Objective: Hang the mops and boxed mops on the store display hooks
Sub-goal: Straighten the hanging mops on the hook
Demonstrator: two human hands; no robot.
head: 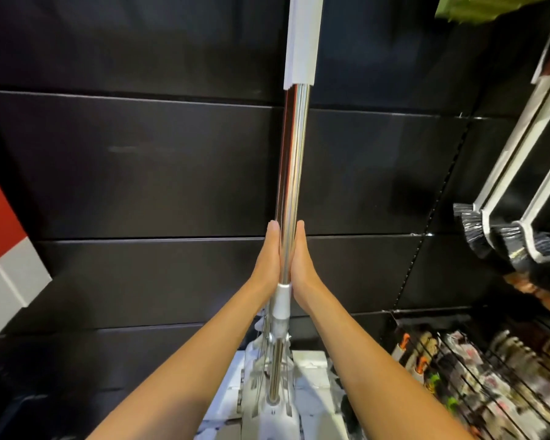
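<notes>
A wall of flat, matt black panels (140, 160) with thin horizontal seams fills the background. At the right, several long-handled brushes (502, 239) with white handles and dense black bristles hang close together, well apart from the mop. Below them a black wire basket (477, 373) holds small packets whose print is too blurred to read. A red and grey block (0, 236) stands at the left edge, and something green (470, 6) shows at the top right corner.

The mop (294, 160) stands upright in the middle, in front of the black wall. Its pole is a polished, mirror-like metal tube with a white sleeve (302, 39) over the upper part and a smooth grey collar (281, 301) lower down. The white plastic mop head (277, 417), with thin metal rods, sits at the bottom between the forearms.

The left hand (267, 262) and the right hand (302, 265) are flat, fingers straight and pointing up, pressing the pole between their palms just above the collar.
</notes>
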